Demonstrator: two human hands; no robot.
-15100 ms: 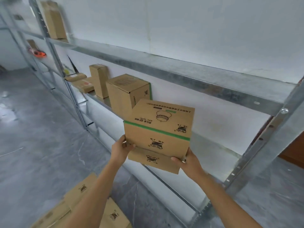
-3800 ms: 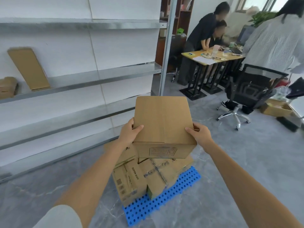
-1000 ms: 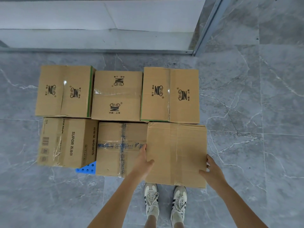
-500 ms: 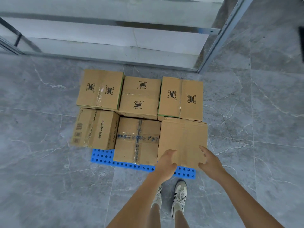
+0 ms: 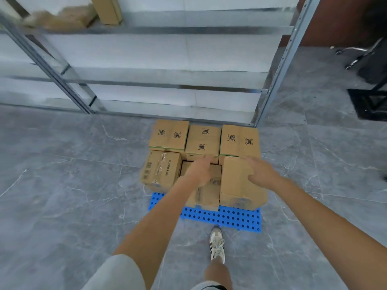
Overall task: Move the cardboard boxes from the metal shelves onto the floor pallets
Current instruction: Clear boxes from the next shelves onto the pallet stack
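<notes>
Several cardboard boxes stand in two rows on a blue perforated pallet (image 5: 226, 216) on the grey floor. The plain box (image 5: 240, 189) fills the front right corner, beside a taped box (image 5: 206, 193) and a SUPOR box (image 5: 161, 170). My left hand (image 5: 199, 170) hovers over the taped box with relaxed fingers and holds nothing. My right hand (image 5: 259, 172) hangs just above the plain box, fingers loose, gripping nothing. On the metal shelves (image 5: 167, 30) behind, an upright box (image 5: 106, 9) and a blurred low box (image 5: 58, 17) remain at the upper left.
Slanted shelf uprights rise at the left (image 5: 52, 65) and at the right (image 5: 278, 65) of the pallet. A black office chair (image 5: 366, 57) stands at the far right. My shoe (image 5: 216, 243) is just in front of the pallet. Grey tile floor lies all around.
Both hands have let go of the plain box, which now rests on the pallet's front right corner. My hands have lifted off it and my view has risen toward the shelves.
</notes>
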